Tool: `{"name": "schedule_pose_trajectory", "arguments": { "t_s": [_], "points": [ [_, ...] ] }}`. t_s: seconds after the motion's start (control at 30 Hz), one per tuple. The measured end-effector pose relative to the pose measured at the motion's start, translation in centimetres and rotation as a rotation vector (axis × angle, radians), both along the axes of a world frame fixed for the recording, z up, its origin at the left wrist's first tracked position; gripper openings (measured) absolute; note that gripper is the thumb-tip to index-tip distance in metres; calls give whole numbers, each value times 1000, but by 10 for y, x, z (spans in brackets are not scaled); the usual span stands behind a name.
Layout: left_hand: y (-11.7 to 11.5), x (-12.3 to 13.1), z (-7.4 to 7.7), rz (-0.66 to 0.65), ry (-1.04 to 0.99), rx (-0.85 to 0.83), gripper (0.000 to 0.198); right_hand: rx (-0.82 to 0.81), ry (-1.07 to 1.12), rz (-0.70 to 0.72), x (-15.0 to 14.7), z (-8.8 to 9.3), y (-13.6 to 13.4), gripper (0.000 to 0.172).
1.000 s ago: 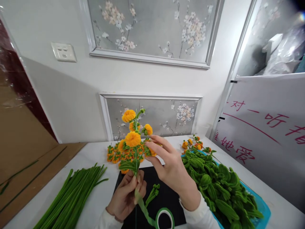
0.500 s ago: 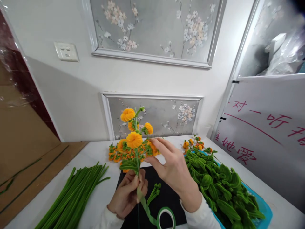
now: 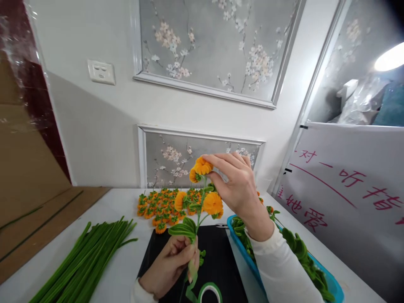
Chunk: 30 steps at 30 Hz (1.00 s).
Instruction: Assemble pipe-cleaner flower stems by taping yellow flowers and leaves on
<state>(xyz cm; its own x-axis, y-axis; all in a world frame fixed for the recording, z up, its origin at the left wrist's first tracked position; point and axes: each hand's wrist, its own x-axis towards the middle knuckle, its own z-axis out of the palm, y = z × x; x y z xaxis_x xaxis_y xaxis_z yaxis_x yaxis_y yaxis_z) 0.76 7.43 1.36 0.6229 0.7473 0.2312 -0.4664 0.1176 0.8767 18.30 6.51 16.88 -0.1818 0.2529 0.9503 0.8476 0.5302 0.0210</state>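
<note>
My left hand (image 3: 175, 261) is closed around the lower stem of an artificial flower spray (image 3: 199, 210), just below its green leaves (image 3: 184, 229). The spray stands upright, with several orange fuzzy blooms (image 3: 212, 203) branching off. At its top, the thumb and fingers of my right hand (image 3: 236, 181) pinch an orange bloom (image 3: 202, 166). Green floral tape (image 3: 191, 288) runs down from my left hand to a tape roll (image 3: 211, 290) at the bottom edge. Both hands are above a black mat (image 3: 217, 252). Small green pieces (image 3: 202, 256) lie behind my left fingers.
Many loose orange flower heads (image 3: 160, 206) cover the back of the white table (image 3: 121, 244). Green fuzzy stems (image 3: 85, 261) lie in a bundle at left. A blue basket (image 3: 331, 286) of green leaves is at right, partly behind my right arm. Pliers (image 3: 221, 226) rest beside it.
My right hand has risen from the spray's side to its top and now grips the upper bloom. The spray has turned and leans slightly right. The view has shifted a little.
</note>
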Motion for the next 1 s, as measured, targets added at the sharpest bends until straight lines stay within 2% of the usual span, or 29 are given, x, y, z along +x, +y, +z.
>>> {"name": "schedule_pose_trajectory", "arguments": {
  "t_s": [0.27,0.4,0.5,0.6,0.77,0.9,1.0],
  "points": [
    [-2,0,1,-20,24,36,32,97,-298,61,11,2,2,37],
    [-2,0,-2,-26,14,18,31,103,-367,28,15,3,3,38],
    [-2,-1,-2,-25,-38,-2,29,49,-370,26,14,5,2,44],
    [-2,-2,-1,-48,-112,-19,25,16,-242,73,13,5,-2,53],
    [0,-7,2,-123,-236,-41,21,24,217,207,15,-6,-11,53],
    [4,-10,2,-123,-291,-48,20,-127,480,318,17,-24,-13,44],
    [7,-10,1,-119,-309,-35,17,-272,487,401,16,-37,-9,38]
  ]
}}
